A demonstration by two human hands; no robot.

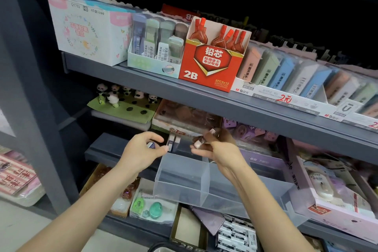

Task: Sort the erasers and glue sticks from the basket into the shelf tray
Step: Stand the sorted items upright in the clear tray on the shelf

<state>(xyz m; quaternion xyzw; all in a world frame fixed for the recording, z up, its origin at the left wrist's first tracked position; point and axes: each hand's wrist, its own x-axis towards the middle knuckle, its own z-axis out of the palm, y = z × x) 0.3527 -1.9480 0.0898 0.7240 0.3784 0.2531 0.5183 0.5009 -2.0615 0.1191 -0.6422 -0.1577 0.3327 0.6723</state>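
The left hand [143,148] pinches a small blue-and-white eraser [151,145]. The right hand [217,147] curls round small pale wrapped erasers [198,143]. Both hands are above the back edge of the clear plastic divided tray [180,188] on the grey shelf [102,150].

Red box [210,65]: "2B", "铅芯"; white carton [88,28]: "HB"; price strip [284,99]: "2元".

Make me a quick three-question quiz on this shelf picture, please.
1. True or false: the clear tray has a dividing wall inside.
2. The red box is marked: A) 2B B) 4H C) 6B.
3. Which hand pinches the blue-and-white eraser?
Key: 1 true; 2 A; 3 the left hand, while the right hand holds pale pieces.
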